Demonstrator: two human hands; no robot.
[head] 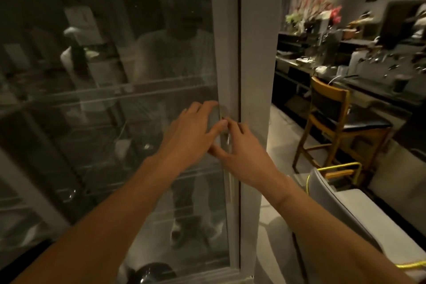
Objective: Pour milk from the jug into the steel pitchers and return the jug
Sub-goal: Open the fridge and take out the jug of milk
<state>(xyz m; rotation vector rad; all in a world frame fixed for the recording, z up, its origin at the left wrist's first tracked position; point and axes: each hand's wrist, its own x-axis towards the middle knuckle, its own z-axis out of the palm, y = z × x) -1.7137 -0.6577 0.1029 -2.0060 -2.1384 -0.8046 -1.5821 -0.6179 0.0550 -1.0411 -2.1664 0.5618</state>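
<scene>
Both my hands meet at the pale grey frame edge of the tall glass-fronted fridge door [227,53] in the middle of the frame: my left hand [196,132] lies flat with fingers spread on the glass, my right hand [242,157] curls its fingertips [232,125] against the door's edge. I cannot make out the milk jug through the dim, reflective glass; a wooden chair with a black seat [341,122] stands at centre right.

Both hands, left hand [193,131] and right hand [242,152], press the fridge door [138,76] edge.
</scene>
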